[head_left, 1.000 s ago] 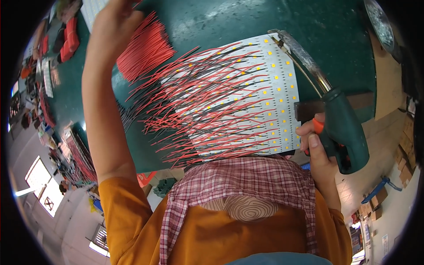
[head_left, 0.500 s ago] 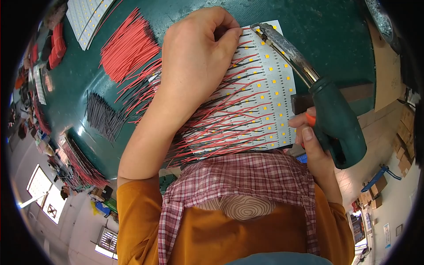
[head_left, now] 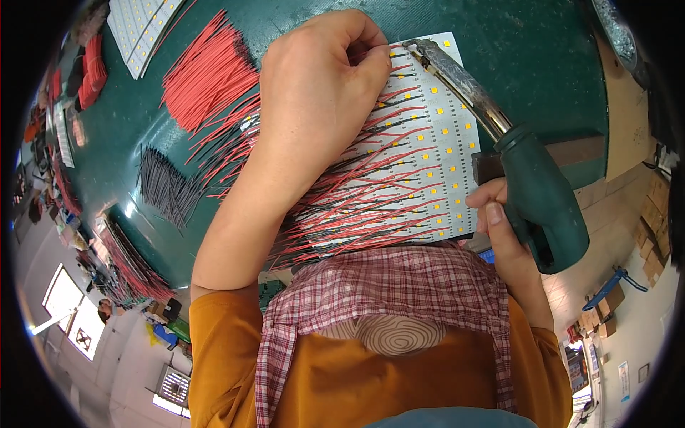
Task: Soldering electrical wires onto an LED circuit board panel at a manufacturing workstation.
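Note:
A white LED circuit board (head_left: 458, 153) with yellow chips lies before me, rows of red and black wires (head_left: 371, 189) running left from it. At the board's far edge my left hand (head_left: 310, 96) is closed in a pinch on a red wire (head_left: 395, 46); the fingers partly hide it. My right hand (head_left: 508, 232) grips a green soldering gun (head_left: 548, 196) by its handle. Its darkened tip (head_left: 414, 46) meets the board at or very near the end of that wire. Exact contact is too small to make out.
Left of the board lie a pile of red wires (head_left: 207, 75) and a smaller pile of black wires (head_left: 168, 189). More LED boards (head_left: 139, 32) rest at the far left. A dark flat bar (head_left: 571, 153) lies right of the board on the green tabletop (head_left: 528, 64).
The soldering gun has shifted slightly left, while the board has moved a little to the right. An orange-red part beside my right fingers is now hidden. My left hand keeps its pinch.

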`<state>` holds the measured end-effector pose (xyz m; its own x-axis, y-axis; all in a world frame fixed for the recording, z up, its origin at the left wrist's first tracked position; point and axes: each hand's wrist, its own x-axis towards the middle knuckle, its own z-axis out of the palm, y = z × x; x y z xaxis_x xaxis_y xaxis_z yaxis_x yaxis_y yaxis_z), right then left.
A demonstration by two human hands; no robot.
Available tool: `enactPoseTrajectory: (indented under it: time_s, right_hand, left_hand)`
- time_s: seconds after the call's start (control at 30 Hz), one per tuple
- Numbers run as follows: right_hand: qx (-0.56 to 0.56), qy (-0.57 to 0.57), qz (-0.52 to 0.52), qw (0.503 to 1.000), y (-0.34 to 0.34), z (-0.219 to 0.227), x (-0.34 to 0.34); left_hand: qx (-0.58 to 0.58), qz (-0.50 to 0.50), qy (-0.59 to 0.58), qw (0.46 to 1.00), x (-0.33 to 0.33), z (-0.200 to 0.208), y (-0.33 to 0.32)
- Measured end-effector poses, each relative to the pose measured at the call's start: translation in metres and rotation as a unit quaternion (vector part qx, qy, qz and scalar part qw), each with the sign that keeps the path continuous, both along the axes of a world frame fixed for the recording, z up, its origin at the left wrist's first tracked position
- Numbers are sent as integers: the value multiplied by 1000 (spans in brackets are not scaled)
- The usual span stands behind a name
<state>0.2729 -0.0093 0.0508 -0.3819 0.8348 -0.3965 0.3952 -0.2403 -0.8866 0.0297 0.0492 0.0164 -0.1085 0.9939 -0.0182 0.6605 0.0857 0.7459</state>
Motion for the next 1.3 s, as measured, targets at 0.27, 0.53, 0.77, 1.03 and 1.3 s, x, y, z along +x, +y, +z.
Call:
enactPoseTrajectory:
  time_s: [0.27,0.53,0.77,1.03,1.3]
  right_hand:
    - [-21,106,-139,984,-7,0,-1]
    - [-24,40,-155,987,-25,2,-9]
    - [53,97,-153,982,-40,-11,4]
    - [59,115,-156,979,-45,-24,18]
    - [41,118,-159,979,-23,-21,-2]
  left_hand:
    - [7,-14,9,1000,-1,-1,2]
    - [83,-6,59,995,-13,-12,-7]
    - [236,44,192,952,-95,4,-52]
    - [-32,139,340,930,-231,-2,-153]
    - [-54,148,421,893,-262,6,-118]
